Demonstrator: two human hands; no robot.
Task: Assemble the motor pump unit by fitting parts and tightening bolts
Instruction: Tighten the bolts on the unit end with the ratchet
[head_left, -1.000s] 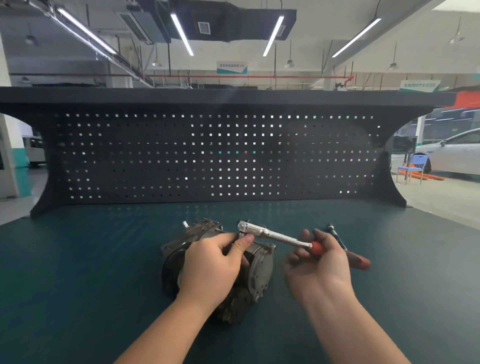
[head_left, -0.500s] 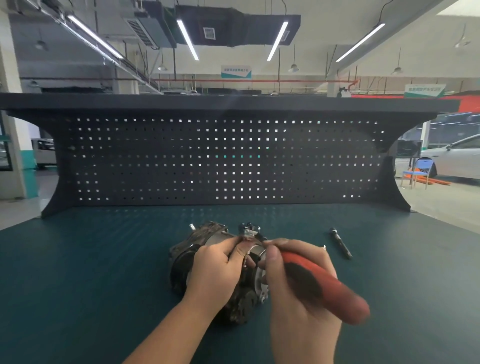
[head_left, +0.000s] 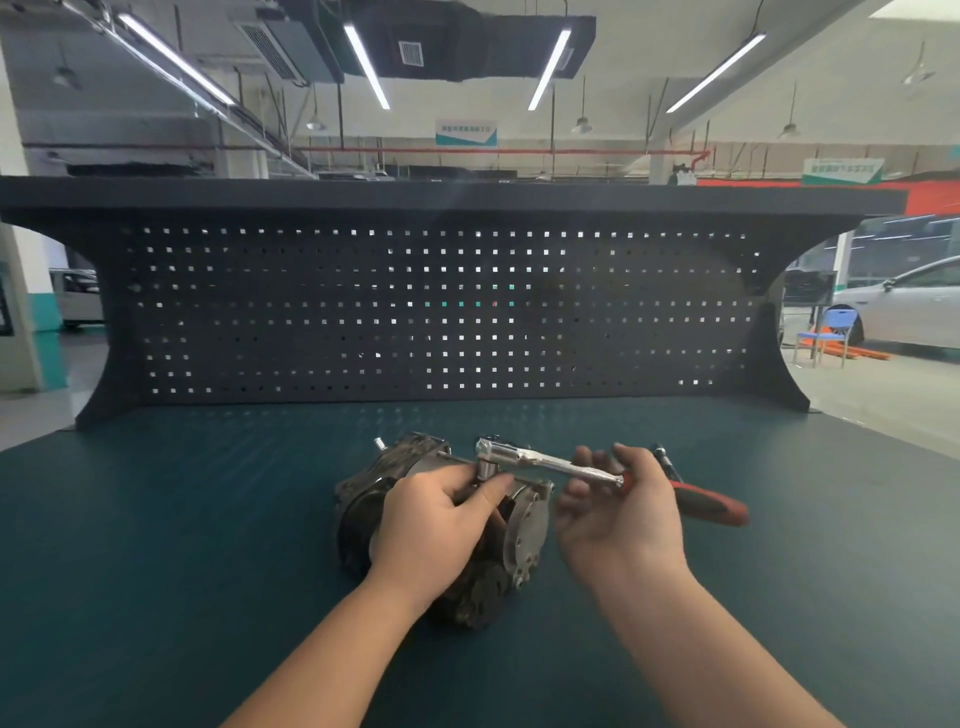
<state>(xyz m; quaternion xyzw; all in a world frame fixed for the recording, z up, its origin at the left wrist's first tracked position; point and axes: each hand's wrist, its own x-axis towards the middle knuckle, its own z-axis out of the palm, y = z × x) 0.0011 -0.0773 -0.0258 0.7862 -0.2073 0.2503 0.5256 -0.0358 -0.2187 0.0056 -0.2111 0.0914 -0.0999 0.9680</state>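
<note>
On a dark teal workbench mat (head_left: 156, 545) with a faint dotted texture, backed by a black pegboard (head_left: 426, 306) of small square holes under a flat black shelf, the motor pump unit (head_left: 457, 525) lies on its side near the middle. Beyond the bench is a workshop hall with long ceiling strip lights, a grey concrete floor, a white car (head_left: 904, 306) at the right and a blue chair (head_left: 831, 332) beside it. The unit is a squat, dark, grimy casting with a round, dull silver end plate (head_left: 527, 530) facing right. The left hand (head_left: 436, 525) rests over the top of the body, thumb and fingers pinching the socket under the chrome head of a ratchet wrench (head_left: 550, 460). The right hand (head_left: 623, 514) is curled loosely around the wrench's polished shaft where it meets the red handle, which sticks out to the right. A slim dark tool (head_left: 667, 461) lies on the mat just behind that hand.
</note>
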